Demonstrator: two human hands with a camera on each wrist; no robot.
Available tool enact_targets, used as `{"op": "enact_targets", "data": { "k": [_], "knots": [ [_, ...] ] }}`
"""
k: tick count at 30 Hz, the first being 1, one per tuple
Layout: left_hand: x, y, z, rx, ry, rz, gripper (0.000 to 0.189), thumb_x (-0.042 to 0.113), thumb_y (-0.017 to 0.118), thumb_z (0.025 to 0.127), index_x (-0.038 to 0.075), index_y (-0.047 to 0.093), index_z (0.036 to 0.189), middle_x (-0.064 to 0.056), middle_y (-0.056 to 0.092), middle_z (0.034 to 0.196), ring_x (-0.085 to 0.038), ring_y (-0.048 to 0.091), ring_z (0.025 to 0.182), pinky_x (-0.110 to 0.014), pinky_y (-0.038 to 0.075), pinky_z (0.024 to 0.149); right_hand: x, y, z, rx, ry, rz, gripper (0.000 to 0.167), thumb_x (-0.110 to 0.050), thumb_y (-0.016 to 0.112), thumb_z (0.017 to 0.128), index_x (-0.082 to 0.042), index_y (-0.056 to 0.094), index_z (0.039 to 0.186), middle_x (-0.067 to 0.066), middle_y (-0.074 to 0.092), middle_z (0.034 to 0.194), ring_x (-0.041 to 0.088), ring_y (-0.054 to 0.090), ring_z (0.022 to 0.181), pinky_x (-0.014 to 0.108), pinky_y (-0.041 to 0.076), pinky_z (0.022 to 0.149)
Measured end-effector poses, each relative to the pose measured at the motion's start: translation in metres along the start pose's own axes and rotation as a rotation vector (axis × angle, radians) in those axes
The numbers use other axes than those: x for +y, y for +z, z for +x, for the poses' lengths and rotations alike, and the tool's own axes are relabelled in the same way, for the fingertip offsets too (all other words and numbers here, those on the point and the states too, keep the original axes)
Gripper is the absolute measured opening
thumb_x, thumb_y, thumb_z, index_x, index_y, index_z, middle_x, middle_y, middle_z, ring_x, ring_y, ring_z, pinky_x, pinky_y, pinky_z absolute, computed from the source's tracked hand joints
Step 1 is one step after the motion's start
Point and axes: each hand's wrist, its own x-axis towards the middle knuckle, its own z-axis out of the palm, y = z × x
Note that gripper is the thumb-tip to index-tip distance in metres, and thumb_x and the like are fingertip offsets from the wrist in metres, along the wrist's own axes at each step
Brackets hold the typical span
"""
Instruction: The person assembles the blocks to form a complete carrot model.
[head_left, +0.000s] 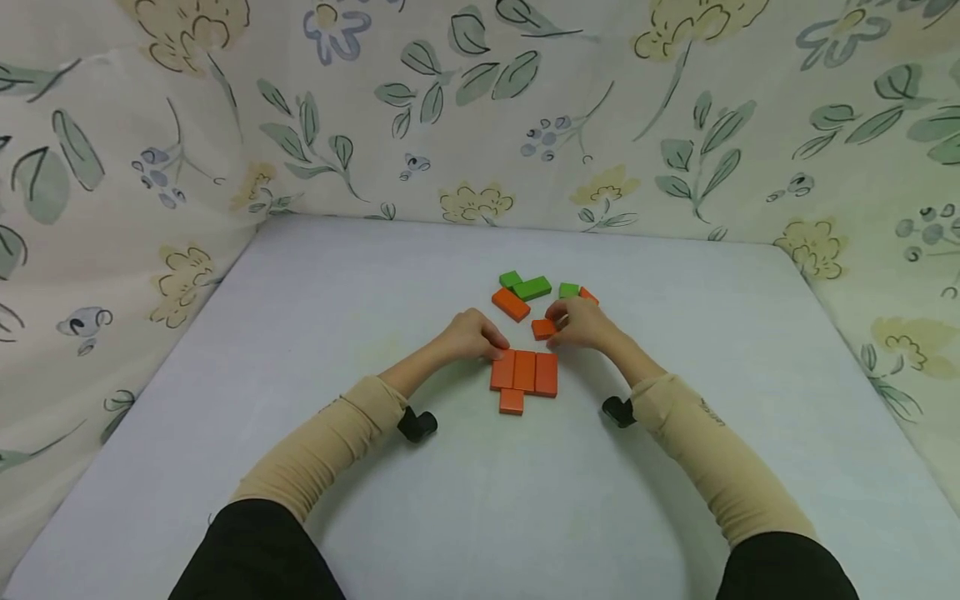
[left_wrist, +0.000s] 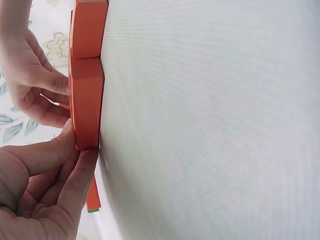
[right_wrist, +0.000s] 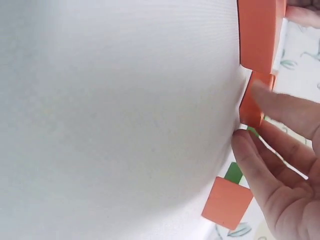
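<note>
Three orange blocks stand side by side on the white table, with a small orange block [head_left: 512, 402] against their near edge. At the far end of the leftmost orange block [head_left: 503, 372], my left hand [head_left: 471, 335] pinches its corner between thumb and finger; the left wrist view shows this orange block [left_wrist: 86, 107] close up. Just beyond the group lies another small orange block [head_left: 543, 329]. My right hand [head_left: 581, 323] holds it at its right end; in the right wrist view the blurred thumb overlaps this small orange block [right_wrist: 256, 102], fingers curled behind.
Farther back lie a long orange block [head_left: 511, 304], a long green block [head_left: 532, 288] and a small green block [head_left: 510, 279]. Behind my right hand are another green block [head_left: 568, 290] and an orange piece [head_left: 588, 295]. Floral cloth [head_left: 480, 125] surrounds the table's back and sides.
</note>
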Motion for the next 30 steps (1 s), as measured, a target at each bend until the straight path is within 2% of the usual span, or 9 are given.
{"op": "enact_targets", "data": {
  "k": [4,10,14,19,25,30],
  "knots": [
    [0.0,-0.001,-0.001,0.001,-0.01,-0.003,0.021,0.004,0.073,0.085,0.002,0.075,0.106,-0.008,0.074,0.097,-0.012,0.055,0.073,-0.021,0.044,0.063,0.003,0.001,-0.001,0.041,-0.043,0.005,0.043,0.0,0.074,0.079,0.008,0.061,0.119,0.023,0.064,0.114,0.035,0.06,0.105,0.045,0.048,0.09],
    [-0.001,0.0,0.0,0.004,0.0,-0.007,0.02,0.004,0.073,0.085,0.002,0.076,0.105,-0.008,0.074,0.096,-0.012,0.055,0.072,-0.021,0.044,0.063,0.007,0.003,-0.002,0.081,-0.082,0.008,0.037,-0.002,0.077,0.077,0.007,0.067,0.111,0.019,0.069,0.103,0.03,0.063,0.095,0.042,0.051,0.084],
    [-0.001,0.001,0.0,0.008,0.008,-0.002,0.02,0.004,0.074,0.085,0.002,0.076,0.105,-0.008,0.074,0.096,-0.012,0.056,0.072,-0.021,0.045,0.063,0.009,0.002,-0.005,0.083,-0.073,0.016,0.035,-0.006,0.079,0.077,0.007,0.069,0.108,0.018,0.07,0.097,0.028,0.065,0.089,0.04,0.053,0.079],
    [0.0,0.001,0.001,0.01,0.003,0.0,0.019,0.004,0.074,0.085,0.002,0.076,0.104,-0.007,0.074,0.095,-0.012,0.056,0.073,-0.022,0.045,0.063,0.014,-0.001,-0.01,0.116,-0.035,0.052,0.035,-0.007,0.079,0.078,0.006,0.069,0.108,0.018,0.07,0.102,0.028,0.064,0.092,0.039,0.053,0.079],
    [0.001,0.0,0.001,0.005,-0.002,0.003,0.02,0.004,0.074,0.085,0.002,0.076,0.104,-0.008,0.074,0.096,-0.012,0.057,0.074,-0.022,0.046,0.065,0.015,-0.006,-0.028,0.166,-0.035,0.107,0.033,-0.008,0.08,0.078,0.006,0.07,0.107,0.017,0.071,0.098,0.03,0.066,0.091,0.04,0.053,0.079],
    [0.002,0.0,0.0,0.002,-0.001,-0.004,0.02,0.003,0.073,0.085,0.001,0.075,0.105,-0.008,0.074,0.097,-0.013,0.058,0.075,-0.022,0.046,0.066,0.008,-0.007,-0.048,0.155,-0.012,0.145,0.034,-0.009,0.081,0.078,0.004,0.071,0.107,0.014,0.071,0.096,0.027,0.065,0.089,0.038,0.053,0.078]
  ]
}}
